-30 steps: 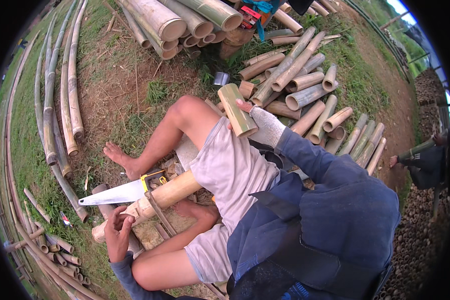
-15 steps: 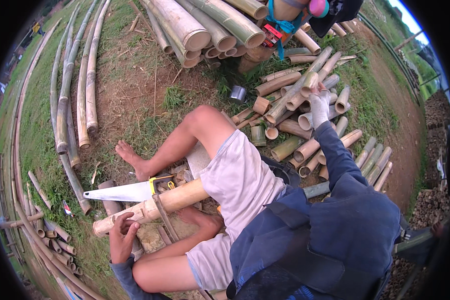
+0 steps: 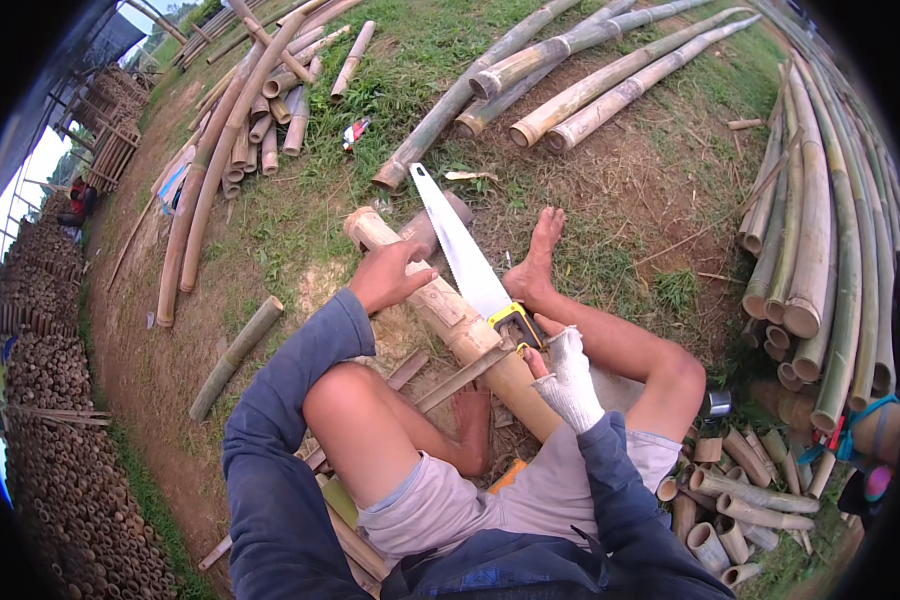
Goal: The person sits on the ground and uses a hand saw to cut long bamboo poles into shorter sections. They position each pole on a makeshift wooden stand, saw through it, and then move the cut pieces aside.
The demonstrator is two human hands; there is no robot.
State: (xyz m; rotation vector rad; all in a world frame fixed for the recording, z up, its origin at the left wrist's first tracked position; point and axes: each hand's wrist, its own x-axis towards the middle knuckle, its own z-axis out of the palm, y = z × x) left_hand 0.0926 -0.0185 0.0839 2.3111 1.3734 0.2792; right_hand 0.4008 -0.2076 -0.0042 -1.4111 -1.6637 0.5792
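A pale bamboo pole (image 3: 520, 385) slants from my lap toward the far left, its far part near a short, thick bamboo piece (image 3: 437, 222). My bare left hand (image 3: 388, 275) wraps over the pole near its far end. On the pole's right side lies a hand saw (image 3: 462, 255) with a bright toothed blade and a yellow-and-black handle (image 3: 515, 325). My right hand (image 3: 570, 375), in a white glove with bare fingertips, is at this handle, thumb and finger apart. A flat bamboo strip (image 3: 465, 378) crosses the pole beside the handle.
Short cut bamboo pieces (image 3: 740, 495) are heaped at my right. Long bamboo poles (image 3: 815, 230) are stacked at the far right, and others (image 3: 610, 100) lie on the grass ahead. A single piece (image 3: 235, 358) lies left of my knee. More bamboo (image 3: 260, 130) is piled at the far left.
My right hand has come from a short bamboo piece on the heap to the saw handle, without that piece. My left hand stays at the pole's far end. The view has turned left.
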